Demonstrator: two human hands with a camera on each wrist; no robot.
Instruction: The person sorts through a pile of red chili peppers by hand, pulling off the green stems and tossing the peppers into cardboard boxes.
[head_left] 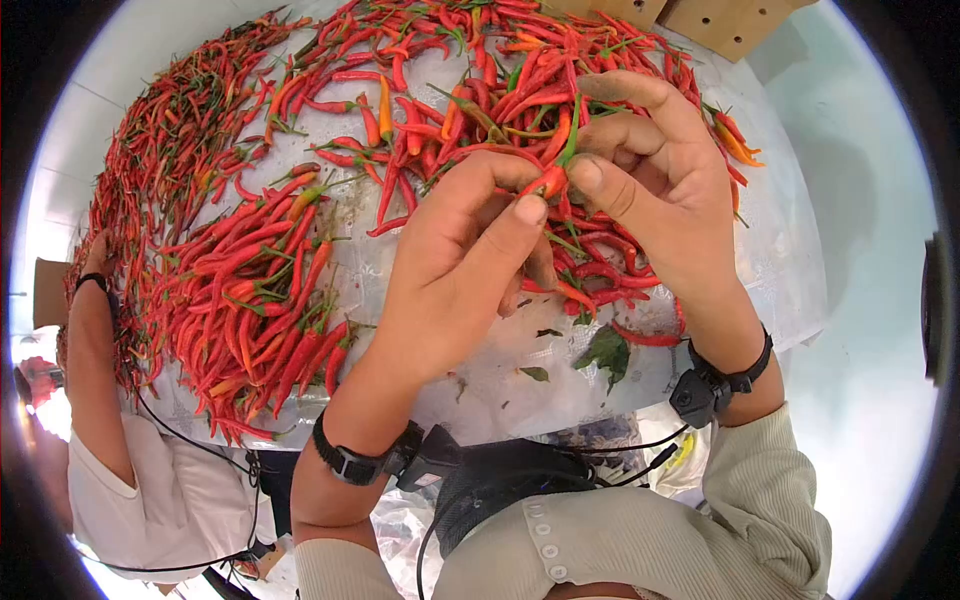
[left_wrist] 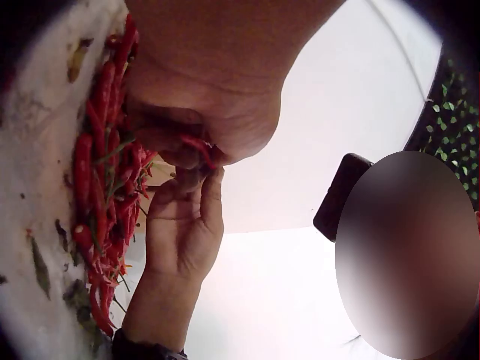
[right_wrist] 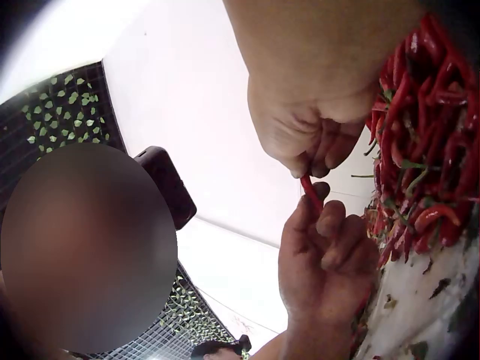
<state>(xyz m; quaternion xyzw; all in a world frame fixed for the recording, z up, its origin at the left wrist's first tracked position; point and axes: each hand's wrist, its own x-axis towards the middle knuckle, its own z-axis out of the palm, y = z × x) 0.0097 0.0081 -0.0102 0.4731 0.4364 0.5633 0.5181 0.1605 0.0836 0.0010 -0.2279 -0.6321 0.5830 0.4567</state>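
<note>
"One question: what's held, and where?"

"A glossy red chilli with a green stem (head_left: 550, 184), raised over the pile of loose red chillies (head_left: 610, 262). The bare left hand (head_left: 462, 255) pinches it between thumb and forefinger; the bare right hand (head_left: 668, 185) pinches the stem end."

"Anything hidden?"

"The chilli's tip, behind the left fingers. The tan cardboard box with round holes (head_left: 725, 25) is cut off at the top; another person's bare forearm (head_left: 95, 370) reaches the far-left heap, fingers hard to make out."

"Edges, room?"

"The white plastic sheet (head_left: 500, 395) ends near the torso and curves away by a pale wall (head_left: 880, 300) on the right. Bare sheet shows around the dark green leaf (head_left: 605, 353), and right of the pile."
</note>
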